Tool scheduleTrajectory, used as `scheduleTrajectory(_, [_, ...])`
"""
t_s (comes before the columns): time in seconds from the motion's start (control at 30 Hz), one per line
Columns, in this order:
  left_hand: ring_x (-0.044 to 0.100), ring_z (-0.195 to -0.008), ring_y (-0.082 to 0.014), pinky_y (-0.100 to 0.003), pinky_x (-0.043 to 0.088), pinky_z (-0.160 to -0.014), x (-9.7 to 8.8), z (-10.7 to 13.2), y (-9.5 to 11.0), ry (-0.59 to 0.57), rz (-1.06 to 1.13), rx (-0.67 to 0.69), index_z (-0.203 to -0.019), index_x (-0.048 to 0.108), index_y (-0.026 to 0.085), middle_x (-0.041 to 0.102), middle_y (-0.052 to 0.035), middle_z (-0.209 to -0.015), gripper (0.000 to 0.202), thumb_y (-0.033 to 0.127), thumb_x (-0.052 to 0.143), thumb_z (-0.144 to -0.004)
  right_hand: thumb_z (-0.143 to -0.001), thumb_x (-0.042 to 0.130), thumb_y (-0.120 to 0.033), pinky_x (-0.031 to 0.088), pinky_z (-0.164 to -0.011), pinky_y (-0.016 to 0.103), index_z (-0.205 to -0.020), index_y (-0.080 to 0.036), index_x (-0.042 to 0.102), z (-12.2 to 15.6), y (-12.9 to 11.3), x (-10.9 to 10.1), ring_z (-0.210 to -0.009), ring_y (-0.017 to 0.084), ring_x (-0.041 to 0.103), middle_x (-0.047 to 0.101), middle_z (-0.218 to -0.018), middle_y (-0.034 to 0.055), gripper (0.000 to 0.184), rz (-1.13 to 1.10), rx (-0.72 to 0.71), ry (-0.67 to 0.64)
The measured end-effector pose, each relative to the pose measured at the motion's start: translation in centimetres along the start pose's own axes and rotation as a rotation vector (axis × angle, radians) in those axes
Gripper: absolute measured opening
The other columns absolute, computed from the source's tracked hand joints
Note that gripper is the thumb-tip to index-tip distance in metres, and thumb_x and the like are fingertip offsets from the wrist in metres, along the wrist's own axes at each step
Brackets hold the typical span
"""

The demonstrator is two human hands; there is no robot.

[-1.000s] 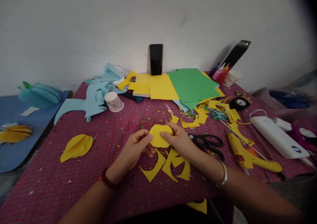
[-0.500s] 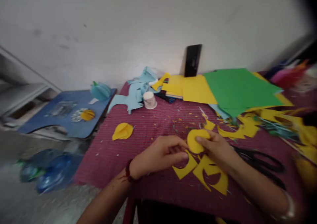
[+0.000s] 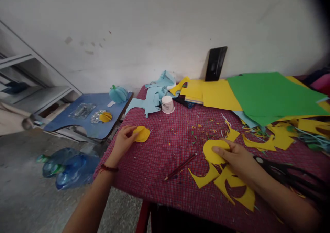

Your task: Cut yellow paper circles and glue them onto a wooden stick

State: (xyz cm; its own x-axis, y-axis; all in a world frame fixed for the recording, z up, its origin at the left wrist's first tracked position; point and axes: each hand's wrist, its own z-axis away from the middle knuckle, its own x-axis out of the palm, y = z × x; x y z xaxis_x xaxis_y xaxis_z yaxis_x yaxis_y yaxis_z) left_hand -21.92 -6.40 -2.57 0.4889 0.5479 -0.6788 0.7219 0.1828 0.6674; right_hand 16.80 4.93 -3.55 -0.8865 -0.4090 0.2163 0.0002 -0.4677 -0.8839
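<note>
My left hand point(image 3: 123, 142) reaches out to the left edge of the table and its fingers close on a stack of folded yellow paper pieces point(image 3: 142, 134) lying on the red checked cloth point(image 3: 160, 157). My right hand point(image 3: 237, 156) pinches a yellow paper circle point(image 3: 214, 150) just above the cloth. A red pencil point(image 3: 180, 166) lies between my two hands. Yellow offcuts point(image 3: 227, 182) lie under my right wrist.
Black scissors point(image 3: 288, 176) lie right of my right hand. Green paper point(image 3: 270, 92) and yellow sheets point(image 3: 219, 95), light blue scraps point(image 3: 154, 95), a paper cup point(image 3: 167, 104) and a black phone point(image 3: 215, 64) against the wall fill the back. A blue side table point(image 3: 85, 118) and water bottles point(image 3: 67, 166) stand left.
The view has swung left. My left hand let go of the yellow circle and moved left to the folded yellow stack. My right hand keeps the circle. A pencil now shows.
</note>
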Motion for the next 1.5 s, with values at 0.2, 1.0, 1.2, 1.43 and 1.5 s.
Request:
scheduleTrajectory(0.2, [0.061, -0.083, -0.0175, -0.03, 0.047, -0.077, 0.8, -1.4, 4.7, 0.214, 0.025, 0.001, -0.087, 0.062, 0.018, 0.067, -0.005, -0.088, 0.025, 0.037, 0.045, -0.088, -0.068, 0.076, -0.032, 0.054, -0.055, 0.031, -0.083, -0.022, 0.062, 0.1, -0.2, 0.3, -0.056, 0.019, 0.067, 0.073, -0.071, 0.0043, 0.023, -0.025, -0.021, -0.014])
scheduleTrajectory(1.0, [0.06, -0.076, -0.0171, -0.029, 0.043, -0.07, 5.8, 0.3, 12.5, 0.007, -0.135, 0.227, -0.093, 0.058, 0.019, 0.064, -0.0047, -0.085, 0.016, 0.024, 0.044, -0.089, -0.068, 0.077, -0.04, 0.053, -0.058, 0.029, -0.089, -0.021, 0.066, 0.5, -0.7, -0.1, -0.063, 0.019, 0.066, 0.072, -0.078, 0.0044, 0.031, 0.039, -0.043, -0.065])
scheduleTrajectory(1.2, [0.061, -0.082, -0.0154, -0.027, 0.045, -0.072, 10.9, 3.4, 18.4, -0.506, 0.415, 0.253, -0.1, 0.057, 0.021, 0.065, -0.0031, -0.093, 0.016, 0.02, 0.052, -0.085, -0.074, 0.073, -0.039, 0.052, -0.066, 0.027, -0.1, -0.025, 0.066, 0.8, -0.8, -1.0, -0.079, 0.018, 0.065, 0.066, -0.11, 0.0056, 0.031, 0.084, -0.161, -0.185])
scheduleTrajectory(1.43, [0.057, -0.061, -0.0107, -0.02, 0.044, -0.051, 11.3, 4.9, 17.6, -0.802, 1.197, -0.393, -0.105, 0.06, 0.024, 0.065, -0.0031, -0.087, 0.028, 0.04, 0.059, -0.083, -0.069, 0.073, -0.033, 0.044, -0.056, 0.023, -0.077, -0.019, 0.063, 1.0, -1.5, 0.5, -0.06, 0.011, 0.054, 0.061, -0.073, -0.0007, 0.019, 0.166, -0.275, -0.281])
scheduleTrajectory(1.5, [0.057, -0.06, -0.0137, -0.021, 0.043, -0.043, 11.5, 4.7, 17.2, -0.861, 1.297, -0.442, -0.112, 0.059, 0.025, 0.065, -0.0059, -0.09, 0.045, 0.055, 0.058, -0.079, -0.07, 0.07, -0.032, 0.043, -0.056, 0.023, -0.075, -0.019, 0.061, 0.8, -1.6, 0.6, -0.061, 0.011, 0.053, 0.059, -0.073, -0.0009, 0.017, 0.179, -0.336, -0.226])
